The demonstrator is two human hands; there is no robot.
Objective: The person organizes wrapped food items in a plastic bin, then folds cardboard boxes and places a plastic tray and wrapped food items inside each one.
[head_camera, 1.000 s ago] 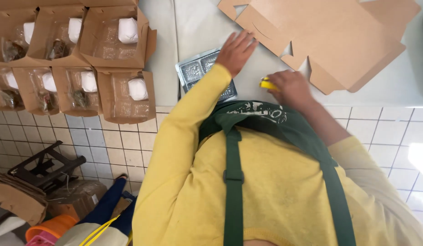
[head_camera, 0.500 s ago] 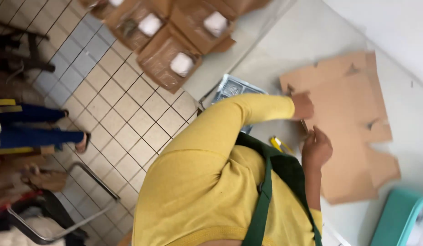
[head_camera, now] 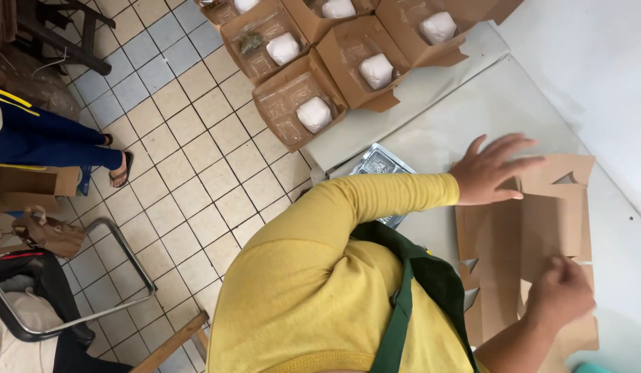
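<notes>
My left hand (head_camera: 491,171) lies flat, fingers spread, pressing the far end of the flat cardboard box blank (head_camera: 524,235). Right hand (head_camera: 560,293) pinches a flap on the near side. Risk: blank slides on the smooth grey table (head_camera: 472,110) w/ uneven pressure, so the fold goes crooked. Beyond my left: filled cardboard boxes (head_camera: 334,62). Tiled floor (head_camera: 182,159) below.

**Two hands on a flat cardboard blank**

The left hand (head_camera: 496,169) lies spread, palm down, on the far end of a flat brown die-cut cardboard box blank (head_camera: 520,235) on the pale grey table (head_camera: 472,110). The right hand (head_camera: 558,293) pinches the blank's near panel. Open brown cardboard boxes holding white wrapped lumps (head_camera: 313,103) stand beyond, beside a clear plastic tray (head_camera: 379,164).
</notes>
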